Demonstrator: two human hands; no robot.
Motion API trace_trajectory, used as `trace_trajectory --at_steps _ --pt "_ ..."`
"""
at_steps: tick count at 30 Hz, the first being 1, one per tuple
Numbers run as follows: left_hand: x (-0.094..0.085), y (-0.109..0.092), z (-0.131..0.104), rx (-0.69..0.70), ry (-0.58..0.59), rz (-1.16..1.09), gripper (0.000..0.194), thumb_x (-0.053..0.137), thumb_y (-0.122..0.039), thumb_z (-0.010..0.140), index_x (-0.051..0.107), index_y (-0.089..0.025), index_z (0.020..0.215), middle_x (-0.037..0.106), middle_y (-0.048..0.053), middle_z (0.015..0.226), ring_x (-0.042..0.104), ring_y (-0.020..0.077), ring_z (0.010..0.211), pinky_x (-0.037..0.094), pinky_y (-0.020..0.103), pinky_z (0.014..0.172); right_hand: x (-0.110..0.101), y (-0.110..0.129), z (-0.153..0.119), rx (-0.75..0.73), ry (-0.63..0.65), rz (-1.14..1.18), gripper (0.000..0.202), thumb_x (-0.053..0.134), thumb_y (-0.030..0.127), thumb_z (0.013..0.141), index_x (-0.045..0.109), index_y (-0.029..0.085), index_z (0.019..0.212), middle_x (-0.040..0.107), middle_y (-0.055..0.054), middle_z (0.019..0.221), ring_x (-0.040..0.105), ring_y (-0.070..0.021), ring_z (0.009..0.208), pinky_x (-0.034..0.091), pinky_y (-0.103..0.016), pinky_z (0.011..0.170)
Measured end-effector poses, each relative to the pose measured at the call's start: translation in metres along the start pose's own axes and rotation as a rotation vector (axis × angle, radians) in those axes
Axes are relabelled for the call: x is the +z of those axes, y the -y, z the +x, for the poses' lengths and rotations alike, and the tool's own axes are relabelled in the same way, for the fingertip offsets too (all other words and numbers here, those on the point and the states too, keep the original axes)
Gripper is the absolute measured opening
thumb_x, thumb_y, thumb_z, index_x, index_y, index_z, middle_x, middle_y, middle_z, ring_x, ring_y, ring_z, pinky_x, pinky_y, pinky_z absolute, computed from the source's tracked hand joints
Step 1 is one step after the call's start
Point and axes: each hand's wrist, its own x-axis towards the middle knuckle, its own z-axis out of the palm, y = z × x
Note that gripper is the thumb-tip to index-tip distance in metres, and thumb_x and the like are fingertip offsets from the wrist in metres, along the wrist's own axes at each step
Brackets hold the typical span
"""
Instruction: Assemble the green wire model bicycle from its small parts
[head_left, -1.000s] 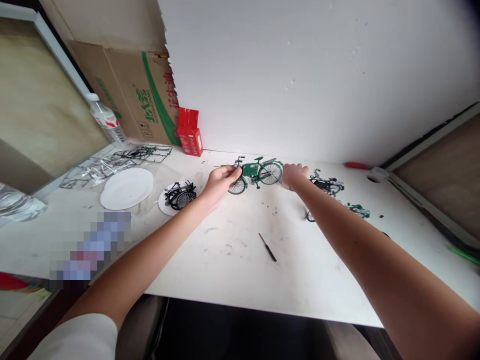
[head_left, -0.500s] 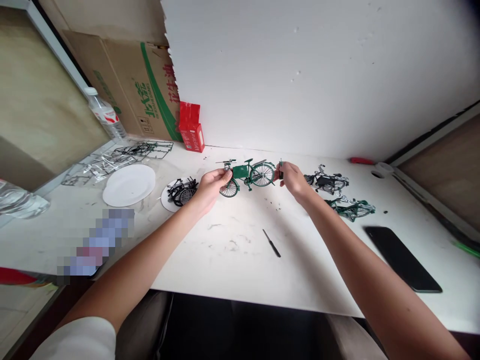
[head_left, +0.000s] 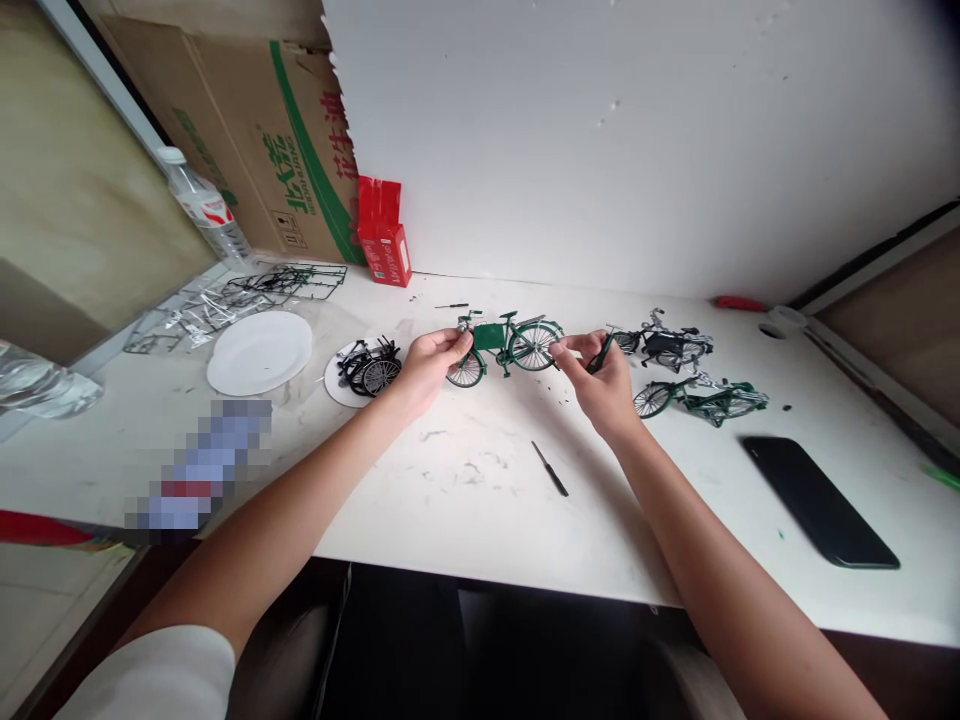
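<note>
My left hand (head_left: pixel 435 370) is closed on the front end of a green model bicycle (head_left: pixel 491 338), holding it upright above the white table, its rear wheel pointing right. At that rear wheel are the fingertips of my right hand (head_left: pixel 600 375). Tucked in the same hand is a slim dark green piece (head_left: pixel 602 353), too small to name. Below the bicycle lies a small dark screwdriver-like tool (head_left: pixel 550 468). Beyond my right hand stand a dark model bicycle (head_left: pixel 667 345) and another green model bicycle (head_left: pixel 712 400).
Black bicycle parts (head_left: pixel 371 368) lie on a small white plate at left, near larger white plates (head_left: pixel 259 352) and plastic part frames (head_left: pixel 285 283). A red box (head_left: pixel 385 240) stands at the back. A black phone-like slab (head_left: pixel 821 500) is at right, bottles (head_left: pixel 206 210) at far left.
The view has tilted slightly. My right hand has turned, bringing its fingertips to the rear wheel and the dark green piece back toward the palm. My left hand keeps its hold.
</note>
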Motion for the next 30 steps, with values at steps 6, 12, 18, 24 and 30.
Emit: trace_trajectory --at_steps 6,12,18,24,30 --pt "0.001 -0.001 -0.002 -0.009 -0.018 -0.041 0.038 0.096 -0.046 0.072 0.075 -0.019 0.088 0.073 0.004 0.089 0.063 0.0156 0.081 0.047 0.031 0.076 -0.007 0.004 -0.006 -0.163 -0.046 -0.24 0.048 0.075 0.056 0.093 0.037 0.028 0.085 0.074 -0.005 0.1 0.066 -0.0215 0.092 0.056 -0.042 0.088" --pt "0.003 0.003 -0.003 -0.028 0.01 -0.008 0.041 0.096 -0.048 0.071 0.077 -0.018 0.091 0.076 0.007 0.093 0.066 0.0191 0.088 0.05 0.033 0.081 -0.009 -0.003 -0.005 -0.093 -0.103 -0.135 0.053 0.079 0.057 0.088 0.033 0.029 0.084 0.073 -0.004 0.096 0.068 -0.0229 0.096 0.059 -0.04 0.083" --pt "-0.002 0.003 0.001 -0.008 -0.035 0.026 0.037 0.092 -0.048 0.079 0.075 -0.018 0.091 0.075 0.006 0.091 0.068 0.0196 0.089 0.052 0.033 0.08 -0.009 -0.006 -0.007 -0.08 -0.005 -0.192 0.051 0.078 0.055 0.088 0.035 0.028 0.082 0.073 -0.003 0.092 0.069 -0.0219 0.093 0.057 -0.039 0.082" --pt "-0.002 0.003 0.0 -0.002 -0.011 0.035 0.036 0.092 -0.048 0.079 0.076 -0.018 0.093 0.075 0.008 0.094 0.069 0.0214 0.091 0.053 0.035 0.08 0.0 -0.006 -0.011 -0.049 -0.071 -0.044 0.052 0.078 0.06 0.089 0.037 0.028 0.084 0.072 -0.004 0.099 0.069 -0.0203 0.092 0.062 -0.038 0.078" --pt "-0.001 0.003 -0.003 -0.064 0.016 0.044 0.04 0.092 -0.05 0.078 0.079 -0.017 0.096 0.078 0.01 0.096 0.072 0.0236 0.093 0.055 0.037 0.082 0.005 -0.012 -0.016 0.144 -0.041 0.229 0.072 0.097 0.055 0.07 0.032 0.028 0.086 0.071 0.003 0.095 0.077 -0.0193 0.088 0.07 -0.046 0.087"
